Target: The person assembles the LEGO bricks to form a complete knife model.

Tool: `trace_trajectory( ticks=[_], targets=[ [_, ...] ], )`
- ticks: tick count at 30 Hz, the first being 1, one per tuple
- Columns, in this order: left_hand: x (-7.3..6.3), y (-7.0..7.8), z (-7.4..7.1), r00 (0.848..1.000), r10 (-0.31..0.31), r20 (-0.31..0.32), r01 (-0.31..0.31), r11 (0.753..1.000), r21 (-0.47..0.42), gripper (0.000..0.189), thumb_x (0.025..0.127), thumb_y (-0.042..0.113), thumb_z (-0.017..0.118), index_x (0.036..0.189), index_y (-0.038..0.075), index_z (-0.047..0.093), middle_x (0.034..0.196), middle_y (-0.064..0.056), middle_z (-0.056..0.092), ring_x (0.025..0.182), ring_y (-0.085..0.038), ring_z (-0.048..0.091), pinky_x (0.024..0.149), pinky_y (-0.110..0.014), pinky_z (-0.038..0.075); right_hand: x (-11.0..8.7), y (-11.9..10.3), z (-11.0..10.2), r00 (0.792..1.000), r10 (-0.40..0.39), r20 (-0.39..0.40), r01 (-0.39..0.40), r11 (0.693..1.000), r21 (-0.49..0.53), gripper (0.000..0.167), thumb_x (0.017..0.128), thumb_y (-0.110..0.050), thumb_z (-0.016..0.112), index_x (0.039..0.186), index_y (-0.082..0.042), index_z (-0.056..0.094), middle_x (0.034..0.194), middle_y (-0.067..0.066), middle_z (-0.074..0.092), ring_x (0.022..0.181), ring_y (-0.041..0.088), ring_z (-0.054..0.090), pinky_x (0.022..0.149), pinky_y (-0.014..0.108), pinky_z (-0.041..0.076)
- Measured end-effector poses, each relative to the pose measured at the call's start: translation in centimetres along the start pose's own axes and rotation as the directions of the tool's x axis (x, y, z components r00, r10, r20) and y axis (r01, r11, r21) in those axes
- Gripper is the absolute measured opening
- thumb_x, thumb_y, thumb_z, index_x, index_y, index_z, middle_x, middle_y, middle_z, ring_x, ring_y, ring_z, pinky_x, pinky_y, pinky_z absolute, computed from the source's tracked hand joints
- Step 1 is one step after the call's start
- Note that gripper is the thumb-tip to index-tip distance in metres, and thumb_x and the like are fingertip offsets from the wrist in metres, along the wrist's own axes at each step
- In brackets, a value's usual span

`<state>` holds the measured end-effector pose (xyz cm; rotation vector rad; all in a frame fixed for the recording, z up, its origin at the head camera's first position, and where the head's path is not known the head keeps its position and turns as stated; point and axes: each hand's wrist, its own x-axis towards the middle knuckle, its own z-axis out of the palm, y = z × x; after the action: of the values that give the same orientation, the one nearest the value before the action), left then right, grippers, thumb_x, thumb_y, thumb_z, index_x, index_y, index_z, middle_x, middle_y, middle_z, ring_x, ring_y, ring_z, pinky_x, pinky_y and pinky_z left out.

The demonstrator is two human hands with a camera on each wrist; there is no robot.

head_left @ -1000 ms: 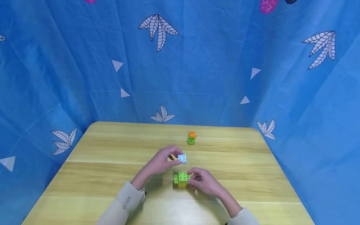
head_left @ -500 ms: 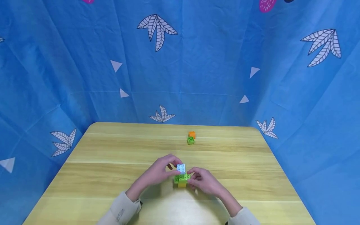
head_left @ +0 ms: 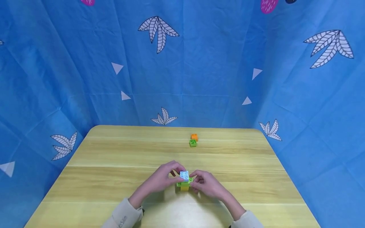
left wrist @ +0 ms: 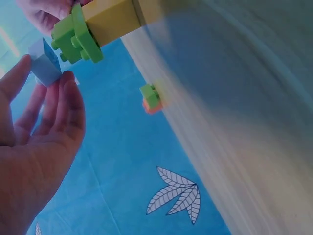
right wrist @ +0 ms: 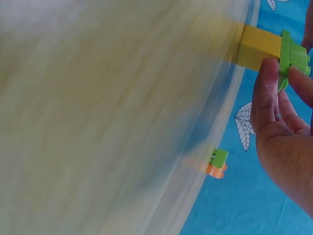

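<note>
Left hand (L) (head_left: pixel 165 175), thumb and fingertips bent to a narrow pinch, holds the light-blue, square, four-studded plastic brick (head_left: pixel 184 176) by its sides. Cf. a half-sec. earlier (head view): brick now sits lower and nearer the wearer, lined up over the bright-green square plastic brick (left wrist: pixel 68 39) atop the stack. L wrist view shows a slight gap btwn the two; blue pc. thus judged aligned but not yet seated. Right hand (R) (head_left: pixel 208 184), pos. unchanged, pinches one end of the bright-green long plastic plate (right wrist: pixel 285 54), prob. steadying it; yellow plastic block (right wrist: pixel 259 47) forms the base. Far side of wooden-looking tabletop (head_left: pixel 114 152): small green plastic brick (head_left: pixel 193 143), hollow side up, just beside orange plastic brick (head_left: pixel 194 137), both unmoved.
</note>
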<state>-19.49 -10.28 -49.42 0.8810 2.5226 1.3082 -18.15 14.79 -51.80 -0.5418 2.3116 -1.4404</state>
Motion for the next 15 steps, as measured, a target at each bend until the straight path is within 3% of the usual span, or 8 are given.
trace_trajectory(
  ticks=[15],
  targets=[
    [0.18, -0.15, 0.59, 1.0, 0.008, 0.005, -0.008, 1.0, 0.001, 0.024, 0.094, 0.024, 0.077, 0.116, 0.024, 0.069, 0.111, 0.011, 0.066, 0.102, -0.008, 0.063, 0.089, -0.024, 0.056, 0.0, -0.19, 0.08, 1.0, -0.016, -0.002, 0.016, 1.0, 0.001, 0.034, 0.098, -0.016, 0.07, 0.126, 0.002, 0.062, 0.091, 0.011, 0.071, 0.076, 0.025, 0.071, 0.069, 0.034, 0.062]
  ],
)
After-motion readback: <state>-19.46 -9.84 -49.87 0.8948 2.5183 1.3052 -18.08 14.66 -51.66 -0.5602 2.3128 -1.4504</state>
